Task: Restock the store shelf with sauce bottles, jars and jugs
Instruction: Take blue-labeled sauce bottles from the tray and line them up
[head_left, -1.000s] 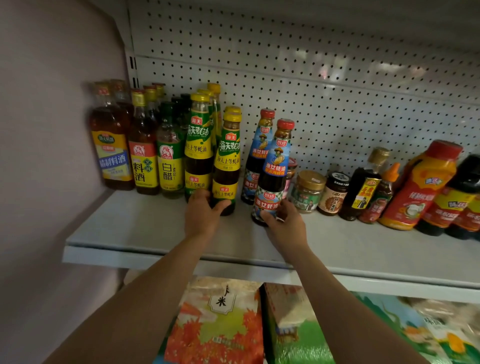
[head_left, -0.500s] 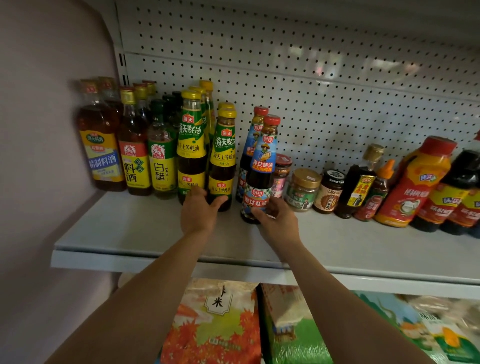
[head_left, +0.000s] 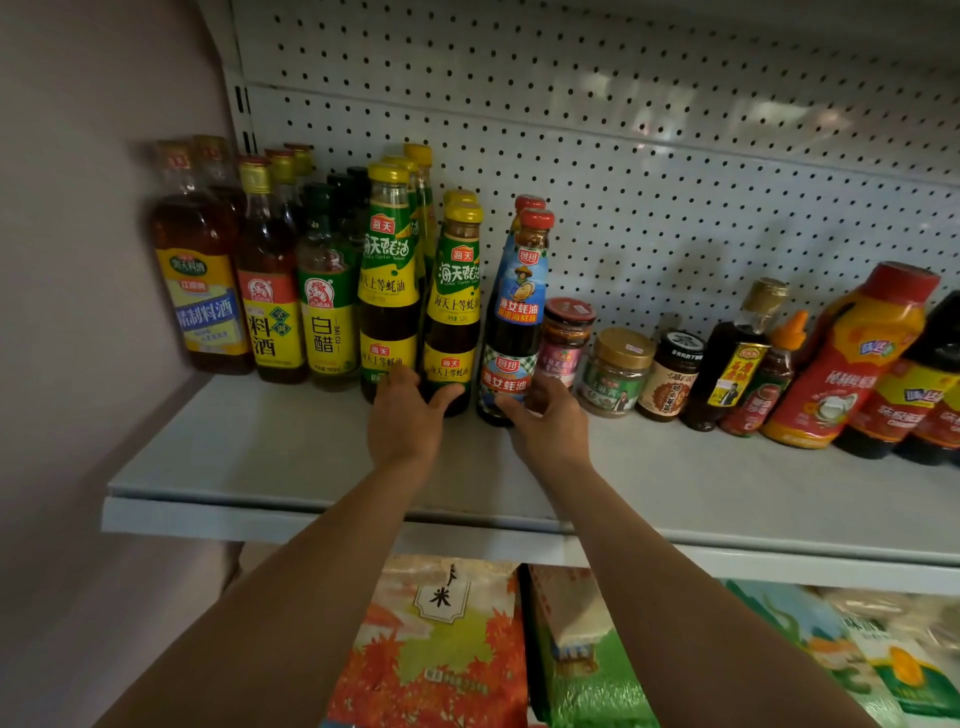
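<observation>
Both hands have pushed their bottles a little farther back on the shelf (head_left: 270, 457) since a moment ago, and the red-capped bottle now stands straighter.

Taking that red-capped bottle (head_left: 514, 317) as the landmark and going left to right: far to its left, against the wall, stand tall glass bottles of amber cooking wine (head_left: 200, 270) and a pale vinegar bottle (head_left: 324, 306). Just left of it stand two dark oyster sauce bottles with yellow caps and glossy green and yellow labels. The left hand (head_left: 402, 421) rests at their bases, fingers spread loosely against the taller one (head_left: 389, 280), thumb hooked round the shorter one (head_left: 454, 306). The right hand (head_left: 550, 426) grips the landmark bottle's base, thumb on its left side, fingers curled round its right.

That bottle is upright, its long axis vertical, directly ahead of the right hand, which is the nearer one. A matching bottle stands close behind it. It looks smooth and top-heavy, so pushing low seems wise.

Just to its right sit short round jars (head_left: 613, 371) with metal lids, then squat plastic squeeze bottles (head_left: 852, 358).
</observation>
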